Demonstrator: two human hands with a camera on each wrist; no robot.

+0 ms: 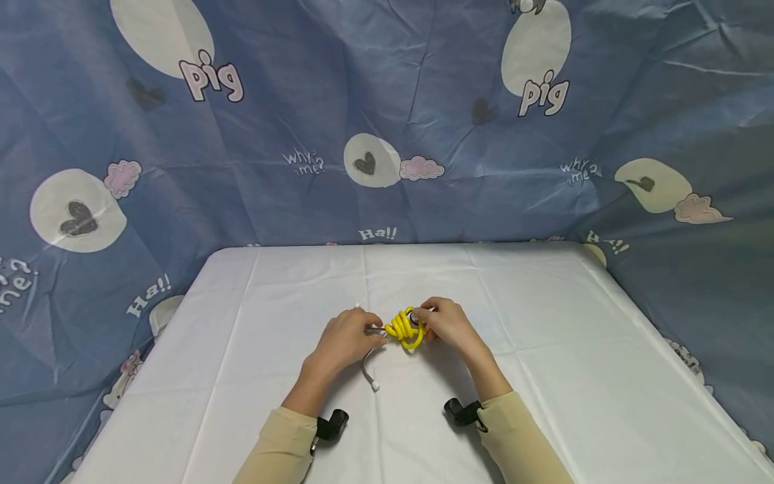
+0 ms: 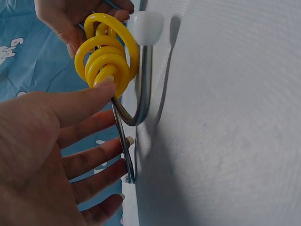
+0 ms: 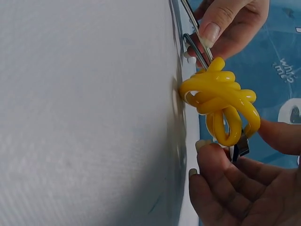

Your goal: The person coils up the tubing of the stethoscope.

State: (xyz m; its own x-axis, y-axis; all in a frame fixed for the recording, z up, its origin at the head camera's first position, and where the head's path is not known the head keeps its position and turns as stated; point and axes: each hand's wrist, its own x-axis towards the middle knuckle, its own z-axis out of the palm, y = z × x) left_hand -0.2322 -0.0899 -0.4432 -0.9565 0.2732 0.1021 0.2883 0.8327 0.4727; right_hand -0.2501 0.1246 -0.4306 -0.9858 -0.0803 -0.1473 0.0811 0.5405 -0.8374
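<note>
Left hand: the left hand [image 1: 346, 338] lies low on the table near its middle; thumb and fingers pinch the metal tubes [image 2: 141, 89] just beside the yellow tubing; in the left wrist view the thumb [image 2: 82, 101] presses against the coil, the other fingers long and only lightly bent below it.

Right hand: the right hand [image 1: 445, 323] faces it from the other side; its fingers curl round the far end of the coil, and in the right wrist view the fingertips [image 3: 211, 153] pinch a small dark metal piece [image 3: 241, 148] at the coil's lower loop.

Yellow tubing: the yellow tubing [image 1: 405, 328] is wound into a tight knot of loops; it sits between the two hands, touching both, just above the cloth.

Metal tubes: two thin, curved silver tubes run out of the coil toward the left hand; one bends down to a white tip [image 1: 375, 386] resting on the cloth; the wrist view shows another white tip [image 2: 146, 26].

Table: a white cloth [image 1: 544, 376] covers it.

Backdrop: blue printed fabric [image 1: 387, 121] with hearts, clouds and the word pig.
</note>
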